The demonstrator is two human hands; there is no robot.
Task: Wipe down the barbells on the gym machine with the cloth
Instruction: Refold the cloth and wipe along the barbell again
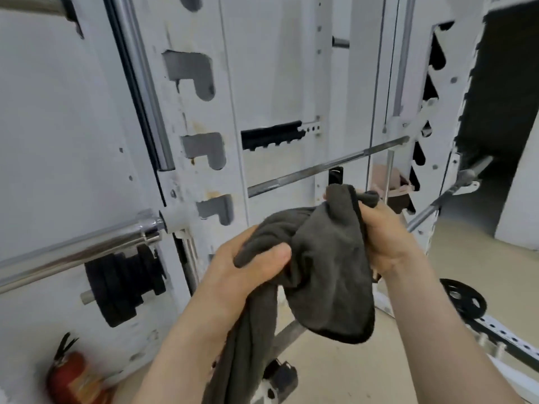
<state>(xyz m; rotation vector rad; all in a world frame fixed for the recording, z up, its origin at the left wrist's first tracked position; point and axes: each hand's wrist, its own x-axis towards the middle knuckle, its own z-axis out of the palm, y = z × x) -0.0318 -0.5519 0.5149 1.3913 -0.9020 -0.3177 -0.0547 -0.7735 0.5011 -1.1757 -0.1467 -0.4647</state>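
While the cloth (329,272) is bunched up between both hands, nothing's touching metal yet, so this looks like the get-the-rag-ready bit before a wipe. The left hand (250,266) has fingers and thumb curled round a wad of fabric, with a long tail dangling down past the wrist. The right hand (388,237) grips the upper edge, fingers tucked behind the cloth. The cloth is held in the air in front of the white rack (204,112), below the thin bar (329,164) running across it and to the right of the chrome sleeve (87,249) sticking out at the left. Best bet imo: the person folds it into a flat pad with a clean face out and gathers that loose tail so it can't snag on the plates (125,284) under the sleeve. Then they wrap the pad round the bar and slide along its length instead of dabbing. Any rough grip section probably wants a bit of twisting to get into the grooves.
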